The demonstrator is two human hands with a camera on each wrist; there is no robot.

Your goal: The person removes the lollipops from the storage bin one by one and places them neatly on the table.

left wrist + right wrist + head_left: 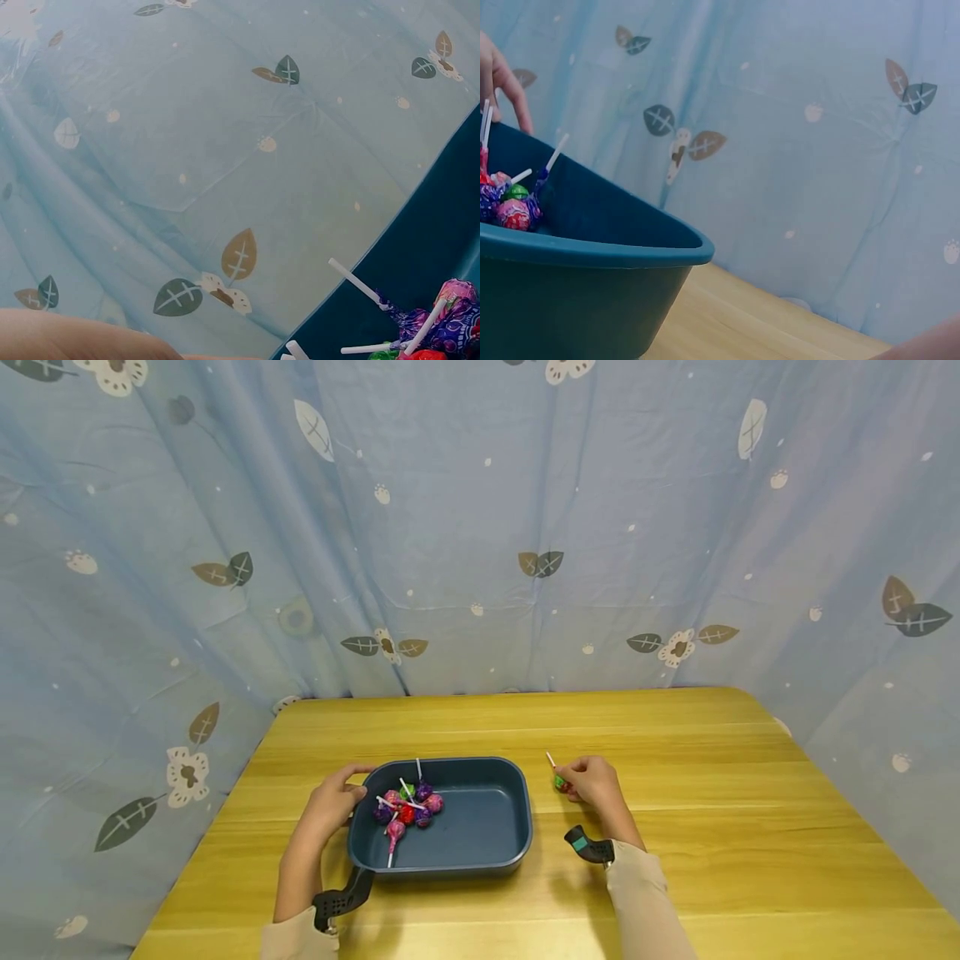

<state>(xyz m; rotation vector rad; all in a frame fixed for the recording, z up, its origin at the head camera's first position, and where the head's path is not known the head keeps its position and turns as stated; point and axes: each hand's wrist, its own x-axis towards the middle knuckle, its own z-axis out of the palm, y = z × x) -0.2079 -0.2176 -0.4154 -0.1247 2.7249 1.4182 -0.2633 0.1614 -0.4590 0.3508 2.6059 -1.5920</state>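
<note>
A dark blue rectangular basin [480, 865] stands on the wooden table, with several wrapped lollipops [406, 815] heaped in its left half. Purple, pink, red and green wrappers show, and white sticks point various ways. At the basin's back left corner, my left hand [330, 803] holds the rim with thumb and fingers. To the right of the basin, my right hand [594, 783] pinches a lollipop [560, 782] with a green and red wrapper by its head, its white stick pointing up and away. The right wrist view shows the left hand's fingers [515, 94] at the far rim.
The yellow wooden table [720, 793] extends to both sides of the basin. Behind it and along the sides hangs a light blue curtain [465, 527] with leaf and flower prints. Black wrist mounts [588, 846] sit at both sleeves, the left one close by the basin's front left corner.
</note>
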